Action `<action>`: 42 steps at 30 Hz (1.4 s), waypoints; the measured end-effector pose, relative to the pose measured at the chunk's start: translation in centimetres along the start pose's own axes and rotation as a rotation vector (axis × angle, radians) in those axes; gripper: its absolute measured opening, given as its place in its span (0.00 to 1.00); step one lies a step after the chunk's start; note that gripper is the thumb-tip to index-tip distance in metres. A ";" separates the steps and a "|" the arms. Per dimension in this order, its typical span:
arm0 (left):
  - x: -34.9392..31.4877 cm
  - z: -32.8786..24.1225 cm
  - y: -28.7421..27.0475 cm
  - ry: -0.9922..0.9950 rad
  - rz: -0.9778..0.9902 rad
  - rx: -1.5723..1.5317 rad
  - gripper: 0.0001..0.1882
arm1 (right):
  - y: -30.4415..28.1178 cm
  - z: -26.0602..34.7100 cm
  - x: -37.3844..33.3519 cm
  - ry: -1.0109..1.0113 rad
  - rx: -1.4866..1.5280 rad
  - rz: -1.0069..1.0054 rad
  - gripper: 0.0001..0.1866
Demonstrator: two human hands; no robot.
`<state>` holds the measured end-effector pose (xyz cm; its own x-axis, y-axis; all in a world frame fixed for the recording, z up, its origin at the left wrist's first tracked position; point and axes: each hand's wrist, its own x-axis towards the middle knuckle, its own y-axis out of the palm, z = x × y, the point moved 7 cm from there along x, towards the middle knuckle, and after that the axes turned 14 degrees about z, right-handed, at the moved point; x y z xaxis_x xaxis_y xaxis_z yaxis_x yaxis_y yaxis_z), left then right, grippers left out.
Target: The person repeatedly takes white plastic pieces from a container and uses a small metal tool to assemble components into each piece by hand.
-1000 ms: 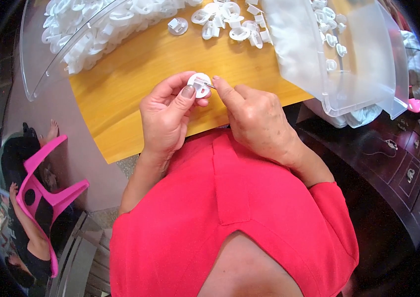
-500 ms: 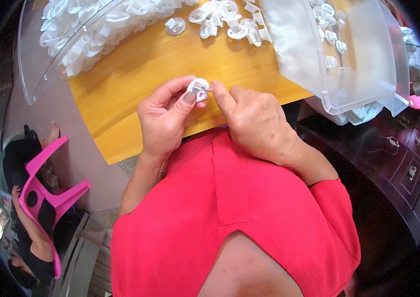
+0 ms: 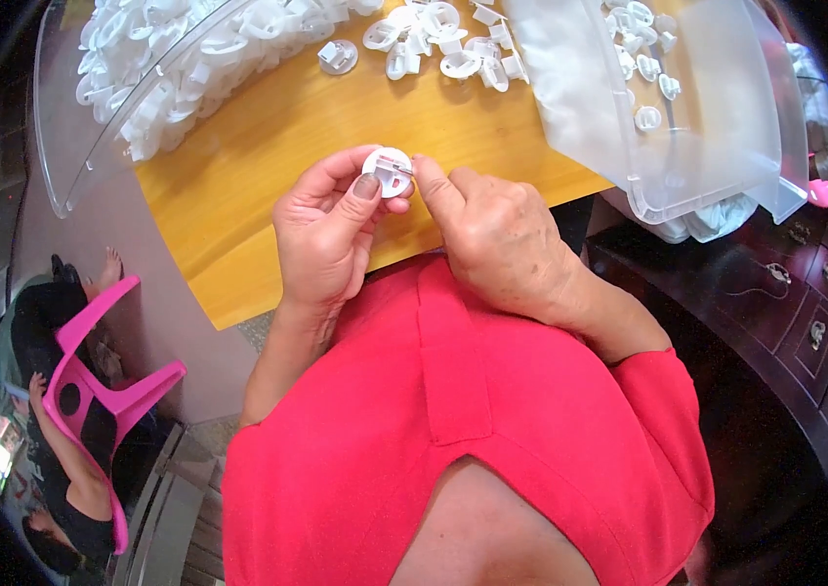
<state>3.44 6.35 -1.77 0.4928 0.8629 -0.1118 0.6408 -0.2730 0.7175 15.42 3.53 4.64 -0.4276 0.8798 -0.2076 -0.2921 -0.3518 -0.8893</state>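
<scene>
My left hand [image 3: 321, 225] pinches a round white plastic piece [image 3: 388, 162] between thumb and fingers, above the near edge of the wooden table. The piece has a raised housing across its face and a small reddish spot. At its right rim my right hand [image 3: 502, 230] is closed, thumb and index finger together on a thin metal pin [image 3: 405, 171] that lies against the piece. Much of the pin is hidden by the fingertips. One similar white piece [image 3: 339, 58] lies apart on the table beyond my left hand.
A clear bin [image 3: 64, 146] full of white plastic parts stands at the far left. More parts [image 3: 438, 41] lie loose at the far middle. A frosted bin [image 3: 663, 207] with several small white pieces is at right, near dark drawers [image 3: 775, 303]. A person sits on a pink chair [image 3: 92, 391] at left.
My left hand has tilted the round piece a little, so its face shows more fully. The right hand stays at its rim with the pin. The whole view has shifted slightly.
</scene>
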 end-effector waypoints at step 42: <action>-0.1 1.0 -1.3 -0.068 0.057 0.236 0.12 | 0.1 0.5 0.5 0.050 -0.236 0.116 0.07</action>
<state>3.14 6.22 -3.36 0.5653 0.8149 -0.1275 0.7268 -0.4191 0.5441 14.75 3.75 4.70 -0.4026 0.8544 -0.3286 -0.0337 -0.3726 -0.9274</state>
